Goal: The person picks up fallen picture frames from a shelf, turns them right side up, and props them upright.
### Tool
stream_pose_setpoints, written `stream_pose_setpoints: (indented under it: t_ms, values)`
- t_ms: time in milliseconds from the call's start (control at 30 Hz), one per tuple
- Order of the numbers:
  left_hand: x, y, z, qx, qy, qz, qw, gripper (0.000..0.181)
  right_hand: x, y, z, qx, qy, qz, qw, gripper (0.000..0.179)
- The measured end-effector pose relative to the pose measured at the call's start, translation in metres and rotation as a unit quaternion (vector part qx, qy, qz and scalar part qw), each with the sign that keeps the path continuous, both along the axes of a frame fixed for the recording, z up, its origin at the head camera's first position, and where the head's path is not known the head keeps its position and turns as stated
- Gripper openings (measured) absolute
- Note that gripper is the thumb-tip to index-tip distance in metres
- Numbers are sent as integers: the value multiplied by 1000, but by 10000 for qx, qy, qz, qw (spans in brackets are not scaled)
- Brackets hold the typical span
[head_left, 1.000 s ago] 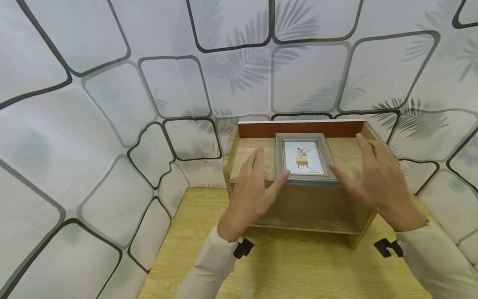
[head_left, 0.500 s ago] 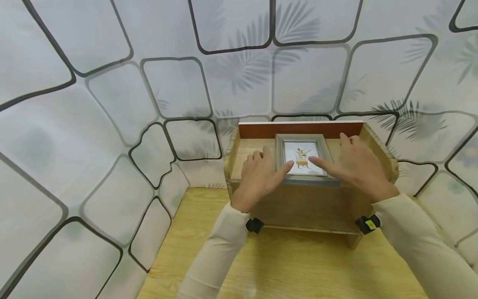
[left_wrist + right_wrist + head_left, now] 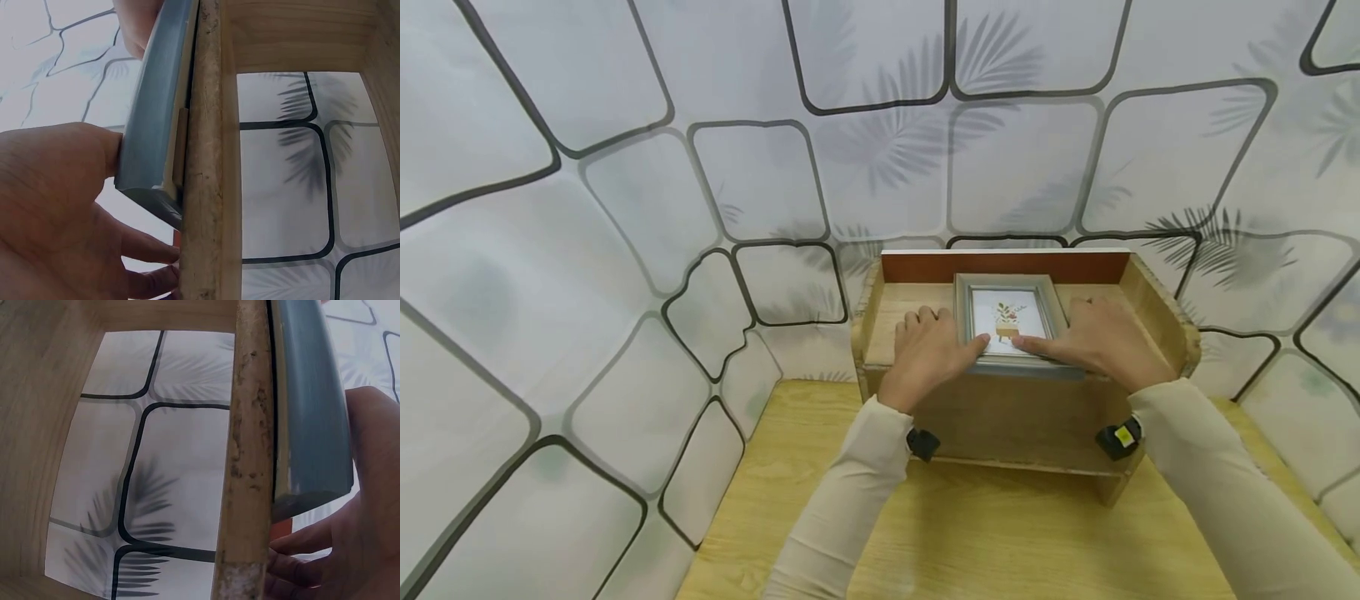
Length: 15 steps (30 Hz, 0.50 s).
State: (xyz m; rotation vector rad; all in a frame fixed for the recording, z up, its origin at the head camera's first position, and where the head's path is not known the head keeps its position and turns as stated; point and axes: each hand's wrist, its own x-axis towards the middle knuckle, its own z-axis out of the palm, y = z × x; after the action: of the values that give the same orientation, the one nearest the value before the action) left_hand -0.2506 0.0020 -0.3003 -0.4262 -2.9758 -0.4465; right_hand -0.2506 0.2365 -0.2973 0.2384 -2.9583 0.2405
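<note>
A silvery-grey picture frame (image 3: 965, 312) with a potted-plant print lies face up on the top of a small wooden shelf (image 3: 925, 292). My left hand (image 3: 927, 354) grips its left side, thumb on the front face and fingers bent down beside it. Opposite, my right hand (image 3: 1105, 343) holds the right side, its thumb reaching over the print. In the left wrist view the frame's blue-grey edge (image 3: 153, 106) rests along the shelf board, and the left fingers (image 3: 150, 247) come down at the board. The right wrist view has the right fingers (image 3: 306, 550) below the frame's end.
The shelf has raised sides, a reddish-brown back board (image 3: 1000, 265) and an open compartment underneath. It stands on a yellow wood-grain table (image 3: 820, 467). Patterned wall covering (image 3: 625, 208) closes in behind and at both sides.
Both hands have come inward and down, from spread apart above the frame to its left and right sides. The thumbs now lie on its front. The frame stays on the shelf.
</note>
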Motion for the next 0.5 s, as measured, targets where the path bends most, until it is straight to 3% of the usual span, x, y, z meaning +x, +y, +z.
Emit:
stream_pose_setpoints:
  t_ms: [133,333,500]
  values:
    - [-3,1,-1,29,-104,-8,9999,50,-1,1,-2,-14,-108,53,9999,105]
    - [-5,2,-1,195,-252,-141,9994,46,-1,-1,-2,-387,-205,83,9990,101]
    - [-6,3,0,307,-165,-198,9992,43,-2,-3,-3,-593,-65,59,9982,86]
